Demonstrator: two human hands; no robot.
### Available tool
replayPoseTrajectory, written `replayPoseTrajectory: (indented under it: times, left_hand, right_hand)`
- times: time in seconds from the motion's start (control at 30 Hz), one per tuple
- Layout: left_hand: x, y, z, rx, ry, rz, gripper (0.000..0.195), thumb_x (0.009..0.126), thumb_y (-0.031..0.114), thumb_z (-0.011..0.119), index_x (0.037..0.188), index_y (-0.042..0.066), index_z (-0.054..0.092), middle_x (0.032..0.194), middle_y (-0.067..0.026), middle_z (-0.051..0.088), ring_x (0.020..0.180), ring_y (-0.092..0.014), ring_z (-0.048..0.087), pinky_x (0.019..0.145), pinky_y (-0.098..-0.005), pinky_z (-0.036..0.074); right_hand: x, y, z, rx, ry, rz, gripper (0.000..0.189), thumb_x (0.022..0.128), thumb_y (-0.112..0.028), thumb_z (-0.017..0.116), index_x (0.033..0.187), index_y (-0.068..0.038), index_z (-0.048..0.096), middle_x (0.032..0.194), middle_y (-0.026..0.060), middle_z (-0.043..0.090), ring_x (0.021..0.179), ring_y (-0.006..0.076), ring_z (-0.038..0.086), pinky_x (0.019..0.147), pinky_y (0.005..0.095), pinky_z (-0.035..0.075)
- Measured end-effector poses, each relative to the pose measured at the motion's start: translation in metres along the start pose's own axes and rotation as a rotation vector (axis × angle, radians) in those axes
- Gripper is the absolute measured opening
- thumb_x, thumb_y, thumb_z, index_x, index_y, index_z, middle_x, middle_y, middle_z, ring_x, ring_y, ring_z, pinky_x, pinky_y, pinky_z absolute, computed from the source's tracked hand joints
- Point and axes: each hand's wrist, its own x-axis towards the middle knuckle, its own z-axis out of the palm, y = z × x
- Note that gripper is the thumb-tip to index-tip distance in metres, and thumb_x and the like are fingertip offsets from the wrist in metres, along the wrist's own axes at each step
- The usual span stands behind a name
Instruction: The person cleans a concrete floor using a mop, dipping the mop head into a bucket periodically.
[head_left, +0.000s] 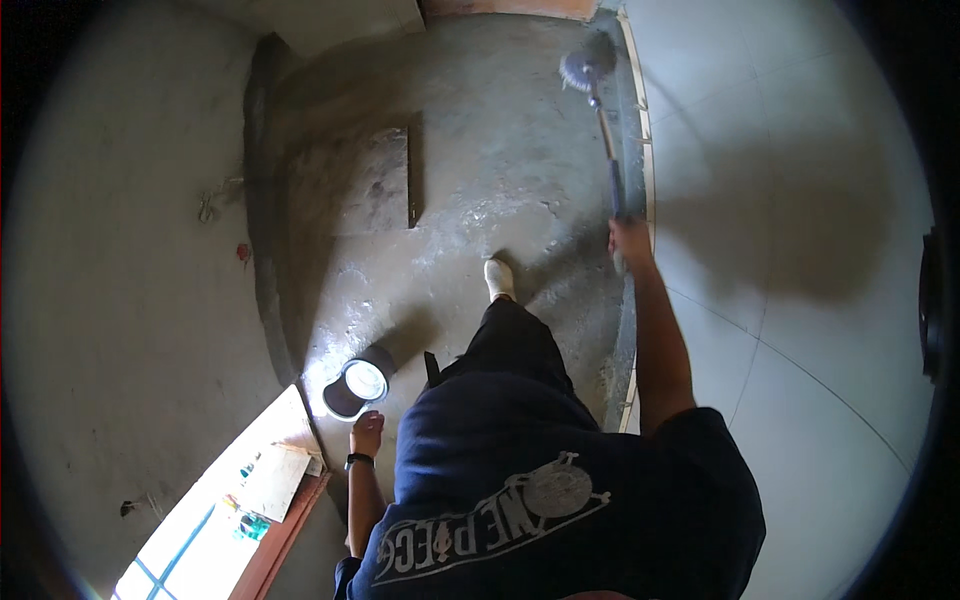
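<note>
My right hand (631, 241) is closed around the handle (606, 139) of a long-handled tool and reaches forward along the right side. At the far end, its round, shaggy brush-like head (581, 70) is close to the bottom of the right wall. My left hand (367, 429) hangs beside a dark bucket (383, 361), close to its rim. Whether the fingers grip a bucket handle cannot be made out. Inside the bucket is a bright, pale patch, either contents or reflected light. Under me lies a grey floor (517, 161) with wet, shiny areas.
A flat board or slab (381, 176) lies left of the middle. A pale strip (638, 112) edges the right wall (795, 97), which has large panels. The left wall (142, 247) has a dark band at its foot. A bright window ledge (294, 504) at lower left bears several items.
</note>
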Motion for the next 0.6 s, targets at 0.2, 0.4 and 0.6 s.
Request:
replayPoseTrajectory:
  times: [0.2, 0.4, 0.6]
  left_hand:
    - [-0.042, 0.003, -0.017, -0.025, -0.032, -0.216, 0.030, 0.081, 0.029, 0.065, 0.102, 0.008, 0.064, 0.085, -0.0102, 0.068, 0.079, -0.017, 0.066, 0.071, -0.0299, 0.051]
    - [-0.061, 0.008, -0.016, -0.132, 0.045, -0.218, 0.027, 0.082, 0.025, 0.067, 0.103, 0.007, 0.063, 0.087, -0.0080, 0.068, 0.080, -0.016, 0.065, 0.071, -0.0286, 0.050]
    - [-0.055, 0.012, -0.010, -0.175, 0.004, -0.181, 0.027, 0.083, 0.024, 0.066, 0.103, 0.007, 0.063, 0.089, -0.0097, 0.068, 0.083, -0.017, 0.065, 0.073, -0.0286, 0.050]
  right_hand:
    - [0.161, -0.064, -0.011, -0.226, 0.033, 0.019, 0.020, 0.087, -0.023, 0.054, 0.080, -0.004, 0.053, 0.060, 0.0067, 0.052, 0.048, 0.0193, 0.055, 0.039, 0.0349, 0.044]
    - [0.161, -0.132, 0.015, -0.910, 0.076, 0.200, 0.032, 0.087, -0.015, 0.045, 0.112, -0.002, 0.059, 0.099, 0.0175, 0.064, 0.088, 0.0290, 0.064, 0.069, 0.0390, 0.051]
    - [0.113, -0.078, -0.006, -1.282, 0.182, 0.041, 0.037, 0.089, -0.021, 0.044, 0.123, -0.008, 0.052, 0.120, 0.0137, 0.058, 0.110, 0.0310, 0.057, 0.090, 0.0404, 0.047]
